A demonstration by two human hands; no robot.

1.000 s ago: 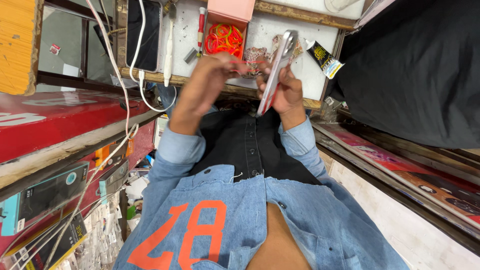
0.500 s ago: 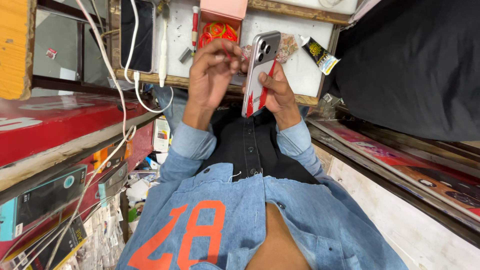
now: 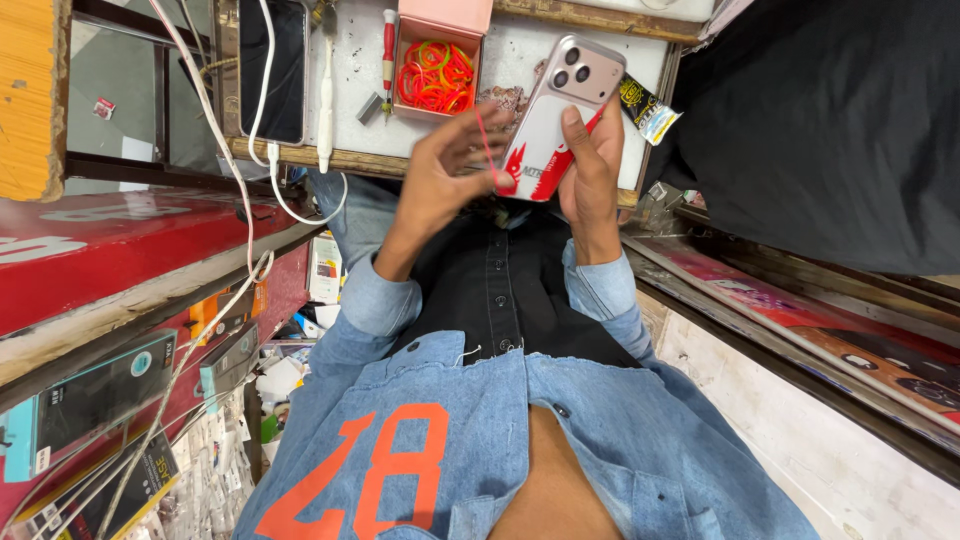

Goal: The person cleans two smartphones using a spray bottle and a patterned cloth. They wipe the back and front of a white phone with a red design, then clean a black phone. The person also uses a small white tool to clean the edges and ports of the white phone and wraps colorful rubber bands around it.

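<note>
The right hand (image 3: 590,165) grips a pale phone (image 3: 552,100) from its far side, thumb laid flat on the back and fingers wrapped behind, holding it tilted above the near edge of the white worktop (image 3: 515,55), camera cluster pointing away from the body. The left hand (image 3: 445,165) has its fingers loosely curled, and the fingertips (image 3: 480,120) pinch 1 thin red rubber band (image 3: 484,148) drawn taut against the phone's left edge. Judging from this, the band is being worked around the phone. It probably goes best if the right hand keeps a firm clamp low on the body while the left stretches the loop wide enough to clear the corner. The band should then be eased down flat, not let snap. The thumb may have to lift briefly so the band can pass under it. Just beyond the hands, an open pink box (image 3: 445,15) holds more red, orange and green bands, with a red-handled screwdriver (image 3: 389,45) beside it.
</note>
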